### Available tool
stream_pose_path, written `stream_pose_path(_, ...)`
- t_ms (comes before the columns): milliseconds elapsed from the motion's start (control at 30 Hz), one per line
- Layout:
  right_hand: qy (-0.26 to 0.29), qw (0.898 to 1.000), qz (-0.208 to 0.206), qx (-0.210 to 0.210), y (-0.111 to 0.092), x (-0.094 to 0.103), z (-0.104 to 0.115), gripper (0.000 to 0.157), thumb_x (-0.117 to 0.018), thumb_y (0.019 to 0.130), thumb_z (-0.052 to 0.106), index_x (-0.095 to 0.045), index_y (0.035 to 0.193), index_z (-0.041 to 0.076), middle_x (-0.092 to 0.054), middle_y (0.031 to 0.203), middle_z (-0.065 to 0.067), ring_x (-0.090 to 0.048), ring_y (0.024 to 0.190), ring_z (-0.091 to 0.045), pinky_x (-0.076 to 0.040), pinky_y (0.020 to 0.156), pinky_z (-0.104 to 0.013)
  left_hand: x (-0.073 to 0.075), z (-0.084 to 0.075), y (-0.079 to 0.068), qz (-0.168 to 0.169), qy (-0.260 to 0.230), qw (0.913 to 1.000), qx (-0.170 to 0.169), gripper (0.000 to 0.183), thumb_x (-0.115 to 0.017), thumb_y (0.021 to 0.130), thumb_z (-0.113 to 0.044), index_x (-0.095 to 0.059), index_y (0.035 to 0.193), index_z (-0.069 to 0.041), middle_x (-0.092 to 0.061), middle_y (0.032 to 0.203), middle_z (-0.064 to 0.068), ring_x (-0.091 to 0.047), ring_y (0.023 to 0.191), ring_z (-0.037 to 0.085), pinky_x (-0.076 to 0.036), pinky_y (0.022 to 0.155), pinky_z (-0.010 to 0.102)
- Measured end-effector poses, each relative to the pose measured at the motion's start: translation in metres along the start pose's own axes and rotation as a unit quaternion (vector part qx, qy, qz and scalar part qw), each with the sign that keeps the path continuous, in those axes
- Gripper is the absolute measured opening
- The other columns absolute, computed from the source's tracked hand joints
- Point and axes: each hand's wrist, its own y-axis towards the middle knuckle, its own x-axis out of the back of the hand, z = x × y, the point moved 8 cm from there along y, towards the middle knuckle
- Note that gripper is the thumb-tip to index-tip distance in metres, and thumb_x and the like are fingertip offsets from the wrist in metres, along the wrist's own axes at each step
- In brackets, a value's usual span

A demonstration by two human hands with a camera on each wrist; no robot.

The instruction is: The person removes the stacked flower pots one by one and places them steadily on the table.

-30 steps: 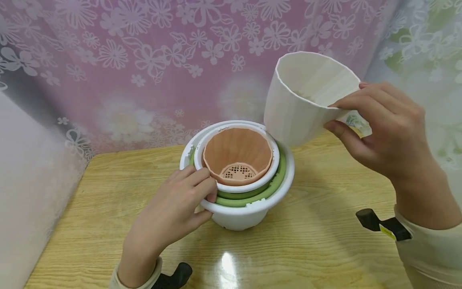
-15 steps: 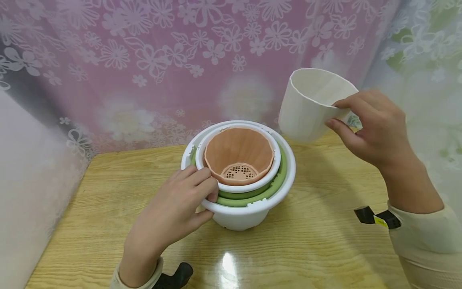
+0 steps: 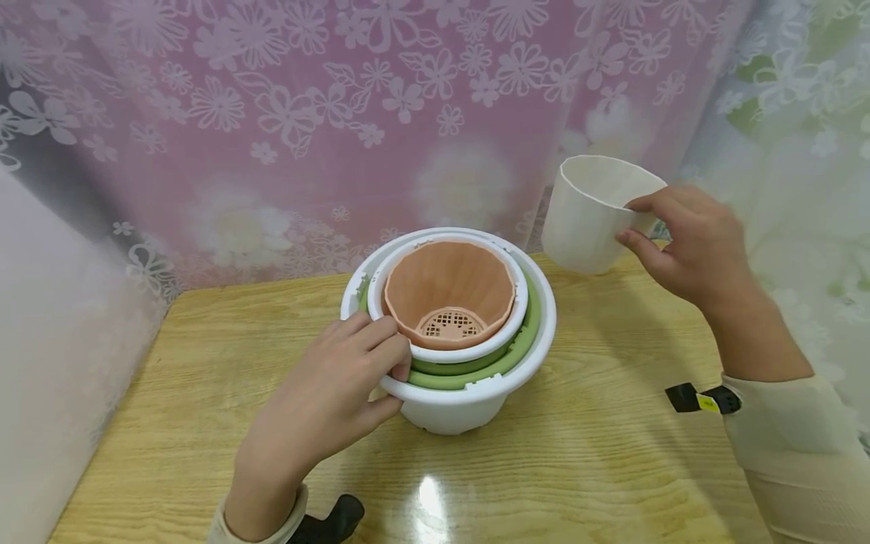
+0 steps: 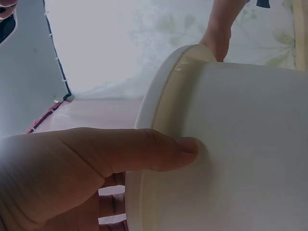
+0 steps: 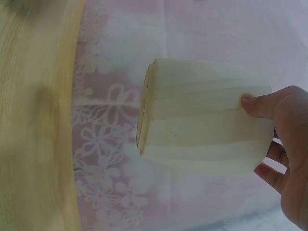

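My right hand (image 3: pixel 696 245) pinches the near rim of a white faceted flowerpot (image 3: pixel 587 227), thumb outside and fingers over the edge. The pot hangs above the table's back right part, tilted a little; the right wrist view shows its side and base. My left hand (image 3: pixel 333 389) grips the rim of a large white flowerpot (image 3: pixel 451 415) standing on the table. In the left wrist view the thumb (image 4: pixel 173 153) presses its outer wall. Nested inside it are a green pot (image 3: pixel 526 340), a smaller white-rimmed pot (image 3: pixel 476 357) and an orange pot (image 3: pixel 448 279) with a grid bottom.
The wooden table (image 3: pixel 598 461) carries the nested stack near its middle back. A pink flowered curtain (image 3: pixel 306 151) hangs behind it, with a pale green patterned sheet (image 3: pixel 802 189) on the right and a whitish one (image 3: pixel 54 317) on the left.
My right hand has carried the white flowerpot away from the stack, back to the right and lower toward the table. My left hand has stayed on the large pot's rim.
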Motion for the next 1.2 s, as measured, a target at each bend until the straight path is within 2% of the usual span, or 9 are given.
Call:
stream_pose_path(300, -0.013, 0.998, 0.05, -0.043, -0.008, -0.018, -0.021, 0.033, -0.083, 0.074, 0.01, -0.068, 0.102, 0.001, -0.07, 0.1, -0.02, -0.061, 0.095, -0.04, -0.045, 0.069, -0.057, 0.001, 0.001, -0.001, 0.0, 0.004, 1.0, 0.0, 0.033, -0.075, 0.07, -0.008, -0.049, 0.084, -0.021, -0.048, 0.088, -0.013, -0.04, 0.081, 0.012, -0.038, 0.075, 0.031)
stream_pose_path(533, -0.045, 0.993, 0.087, -0.06, -0.016, -0.031, -0.045, 0.033, -0.083, 0.075, 0.012, -0.068, 0.103, 0.004, -0.069, 0.102, -0.019, -0.058, 0.088, -0.04, -0.043, 0.067, -0.056, -0.001, 0.0, 0.001, 0.003, 0.01, 0.9999, 0.005, 0.032, -0.074, 0.069, -0.008, -0.049, 0.084, -0.022, -0.048, 0.087, -0.013, -0.04, 0.082, 0.012, -0.038, 0.075, 0.03)
stream_pose_path(700, -0.057, 0.989, 0.114, -0.07, -0.022, -0.039, -0.055, 0.033, -0.083, 0.076, 0.014, -0.069, 0.104, 0.005, -0.07, 0.099, -0.018, -0.059, 0.089, -0.042, -0.045, 0.068, -0.058, -0.001, -0.001, 0.0, 0.006, 0.009, 0.9999, 0.007, 0.033, -0.074, 0.069, -0.008, -0.049, 0.083, -0.022, -0.047, 0.087, -0.014, -0.04, 0.081, 0.011, -0.037, 0.075, 0.029)
stream_pose_path(967, -0.076, 0.985, 0.133, -0.085, -0.03, -0.05, -0.07, 0.032, -0.083, 0.077, 0.014, -0.07, 0.105, 0.006, -0.069, 0.102, -0.02, -0.06, 0.09, -0.046, -0.044, 0.07, -0.06, 0.0, 0.0, 0.0, 0.006, 0.008, 0.9999, 0.006, 0.033, -0.074, 0.069, -0.008, -0.049, 0.084, -0.022, -0.047, 0.088, -0.013, -0.04, 0.082, 0.012, -0.037, 0.076, 0.03)
stream_pose_path(1200, -0.079, 0.976, 0.17, -0.11, -0.044, -0.058, -0.081, 0.031, -0.081, 0.08, 0.015, -0.07, 0.107, 0.005, -0.068, 0.104, -0.022, -0.058, 0.093, -0.048, -0.044, 0.071, -0.061, 0.0, 0.0, 0.001, 0.005, 0.01, 0.9999, 0.002, 0.033, -0.075, 0.069, -0.008, -0.049, 0.084, -0.022, -0.047, 0.088, -0.012, -0.041, 0.083, 0.013, -0.037, 0.076, 0.03)
